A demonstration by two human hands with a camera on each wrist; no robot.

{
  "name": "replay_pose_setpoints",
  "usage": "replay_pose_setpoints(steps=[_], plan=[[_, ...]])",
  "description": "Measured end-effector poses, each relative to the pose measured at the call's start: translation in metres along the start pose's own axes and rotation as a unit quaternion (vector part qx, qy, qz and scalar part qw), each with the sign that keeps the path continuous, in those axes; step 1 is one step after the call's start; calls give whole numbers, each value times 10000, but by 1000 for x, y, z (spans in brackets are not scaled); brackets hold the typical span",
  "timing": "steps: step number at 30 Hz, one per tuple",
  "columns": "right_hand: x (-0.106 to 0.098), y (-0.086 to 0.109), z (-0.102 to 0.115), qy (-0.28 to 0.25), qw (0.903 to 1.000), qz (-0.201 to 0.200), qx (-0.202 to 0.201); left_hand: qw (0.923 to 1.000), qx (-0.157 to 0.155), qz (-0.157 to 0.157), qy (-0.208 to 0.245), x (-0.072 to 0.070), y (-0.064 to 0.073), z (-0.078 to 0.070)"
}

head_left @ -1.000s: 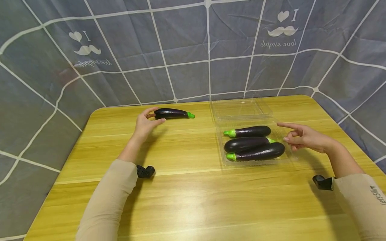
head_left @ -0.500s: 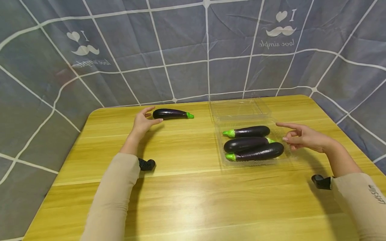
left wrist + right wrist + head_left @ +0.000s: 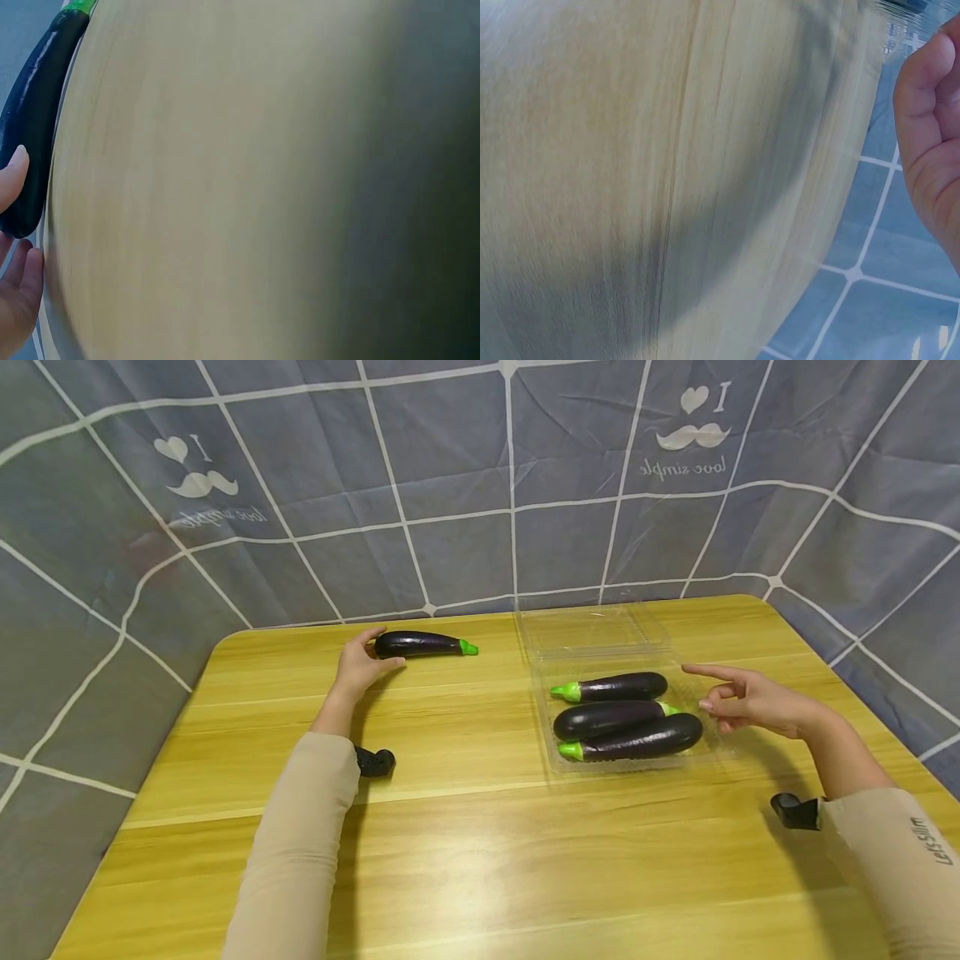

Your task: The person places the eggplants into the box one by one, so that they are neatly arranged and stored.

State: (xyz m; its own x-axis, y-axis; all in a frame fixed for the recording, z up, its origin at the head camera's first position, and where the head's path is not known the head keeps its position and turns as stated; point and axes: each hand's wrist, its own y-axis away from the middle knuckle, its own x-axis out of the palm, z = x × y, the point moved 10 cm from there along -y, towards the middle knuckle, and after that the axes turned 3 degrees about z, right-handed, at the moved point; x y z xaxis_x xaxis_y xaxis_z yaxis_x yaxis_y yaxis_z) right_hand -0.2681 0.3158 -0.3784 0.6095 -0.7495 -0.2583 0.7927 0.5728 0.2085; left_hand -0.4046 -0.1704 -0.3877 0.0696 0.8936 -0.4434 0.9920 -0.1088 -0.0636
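In the head view, a glossy dark eggplant with a green stem end lies at the back of the table, stem to the right. My left hand is spread around its blunt end, thumb at the near side and fingers behind. The left wrist view has the thumb overlapping that eggplant. Over the right side of a clear plastic clamshell box is my right hand, index finger straight, the others loosely curled, holding nothing visible. Inside the box lie three eggplants, two with stems to the left.
The box's clear lid lies folded back toward the rear edge. A grey curtain with white lines hangs behind the wooden table. Black wrist-worn devices stick out from both sleeves.
My left hand has moved slightly closer around the blunt end of the lone eggplant, and its forearm has swung to the right. The view has shifted a little. The right hand keeps its pose.
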Motion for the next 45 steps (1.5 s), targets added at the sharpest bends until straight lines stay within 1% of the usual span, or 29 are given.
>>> replay_pose_setpoints(steps=[12, 16, 22, 26, 29, 33, 39, 45], plan=[[2, 0, 1, -81, 9999, 90, -35, 9997, -11, -216, -61, -5, 1, -3], [3, 0, 1, -98, 9999, 108, -43, 9997, -23, -200, -148, -5, 2, -4], [3, 1, 0, -126, 9998, 140, -47, 9983, 5, -69, -583, -4, 4, -5], [2, 0, 1, -91, 9999, 122, -51, 9976, -27, 42, -693, -3, 6, -5], [2, 0, 1, -65, 9999, 88, -33, 9974, -21, 65, -718, -2, 8, -6], [1, 0, 1, -45, 10000, 59, -17, 9981, 13, 55, -616, 1, 12, -9], [0, 0, 2, -26, 10000, 77, -26, 9992, -87, 8, -380, 3, 17, -13], [0, 0, 3, 5, 10000, 66, -2, 9997, -115, 8, -216, 4, 22, -20]])
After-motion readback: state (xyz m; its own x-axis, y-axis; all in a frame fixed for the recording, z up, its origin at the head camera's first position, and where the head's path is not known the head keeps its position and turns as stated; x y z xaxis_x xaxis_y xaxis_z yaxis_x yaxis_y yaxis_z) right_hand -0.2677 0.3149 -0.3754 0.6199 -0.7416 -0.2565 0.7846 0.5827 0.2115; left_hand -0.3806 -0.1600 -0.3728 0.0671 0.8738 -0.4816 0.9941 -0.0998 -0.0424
